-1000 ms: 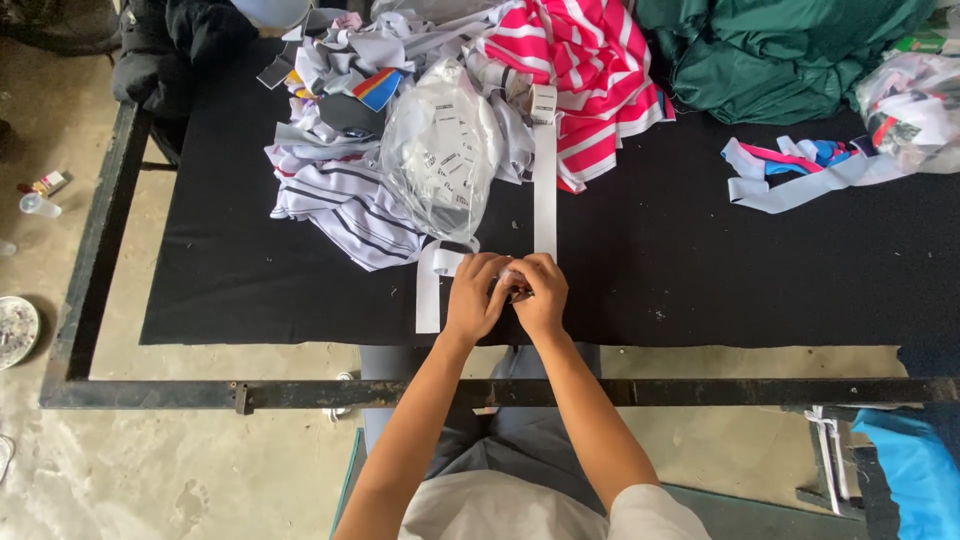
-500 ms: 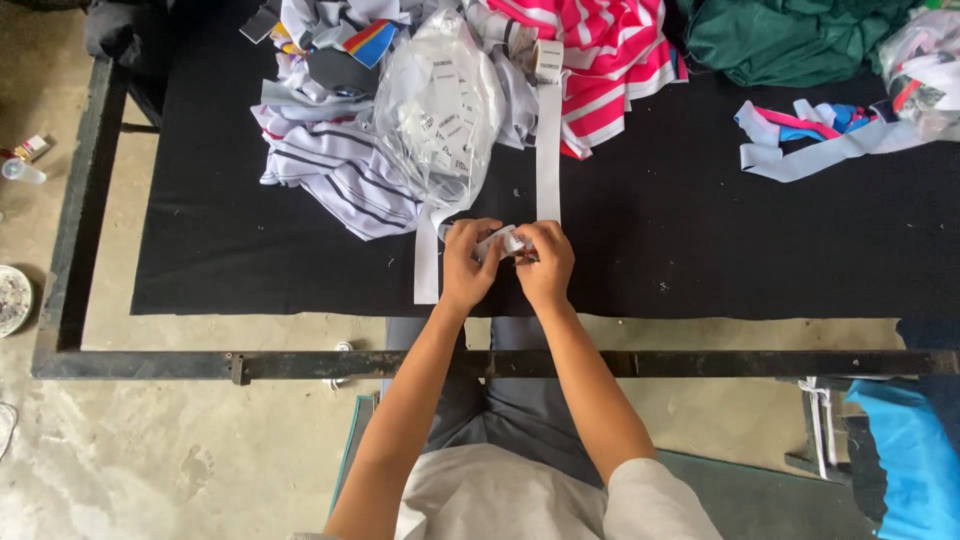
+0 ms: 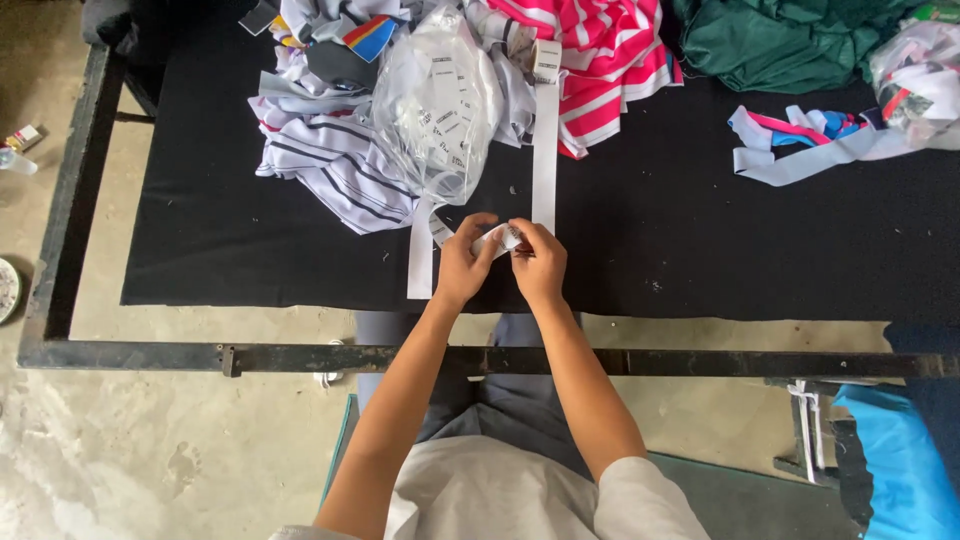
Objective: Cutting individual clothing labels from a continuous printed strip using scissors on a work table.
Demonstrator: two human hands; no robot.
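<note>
Both hands (image 3: 500, 262) around white label (image 3: 497, 239)

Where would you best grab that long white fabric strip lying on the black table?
Probably the long white fabric strip is best pinched at its near end, from the person's side. It lies flat and straight, running away towards the pink striped cloth, where its far end is folded among the clothes.

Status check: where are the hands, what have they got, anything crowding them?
Left hand and right hand together, pinching small white fabric label. Over black cloth-covered table. Two long white fabric strips flank hands; clear plastic bag of labels just beyond.
</note>
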